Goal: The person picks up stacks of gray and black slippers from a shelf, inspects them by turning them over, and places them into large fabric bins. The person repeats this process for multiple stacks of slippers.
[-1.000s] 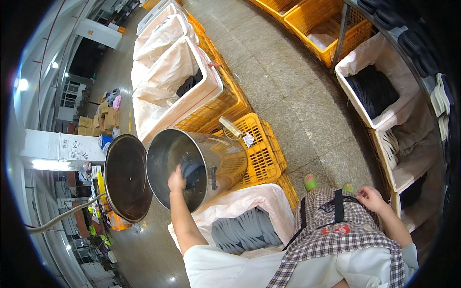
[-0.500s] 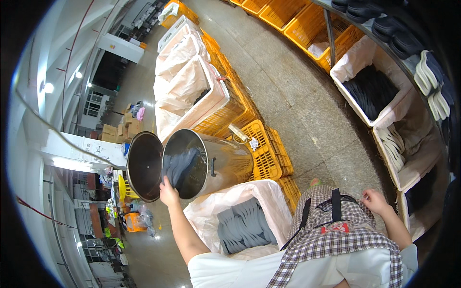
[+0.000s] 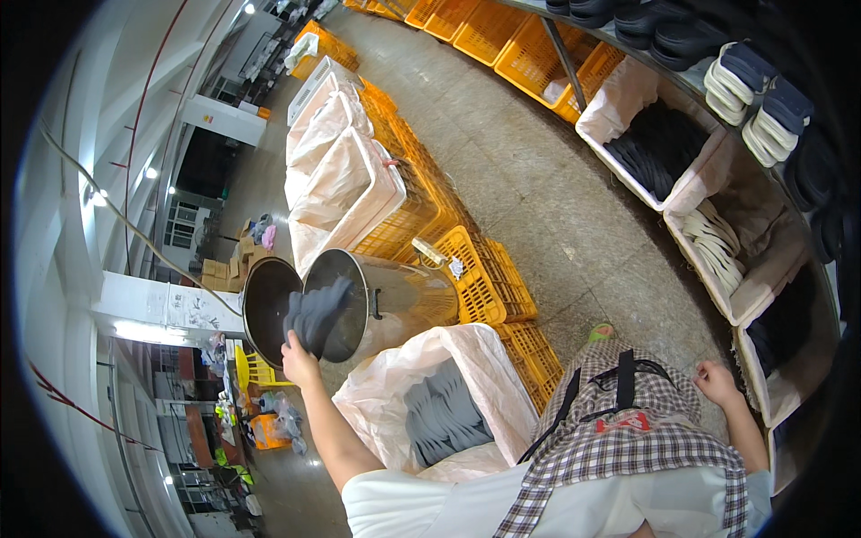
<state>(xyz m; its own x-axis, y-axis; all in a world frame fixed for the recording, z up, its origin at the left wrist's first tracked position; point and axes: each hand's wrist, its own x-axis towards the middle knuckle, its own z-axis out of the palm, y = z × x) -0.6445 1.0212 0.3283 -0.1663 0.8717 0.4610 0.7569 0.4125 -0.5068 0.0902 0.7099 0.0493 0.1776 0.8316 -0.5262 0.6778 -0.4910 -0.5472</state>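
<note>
My left hand (image 3: 299, 362) is raised at the mouth of a steel drum (image 3: 395, 303) lying on its side, and it grips a bunch of dark grey sheets (image 3: 317, 314) pulled out of the opening. The drum's round lid (image 3: 265, 308) hangs open to the left. Below the drum stands a white bag-lined bin (image 3: 395, 394) holding a stack of the same grey sheets (image 3: 446, 414). My right hand (image 3: 717, 381) hangs at my side near the shelving, fingers loosely curled and holding nothing.
Yellow plastic crates (image 3: 491, 289) sit under and beside the drum, with more (image 3: 502, 36) along the far aisle. White bag-lined carts (image 3: 345, 170) stand behind the drum. Shelves on the right hold bins of black and white soles (image 3: 659, 148) and stacked shoes (image 3: 758, 90).
My left hand has drawn a bunch of grey sheets out of the drum's mouth. The view has tilted up and away, showing more of the aisle.
</note>
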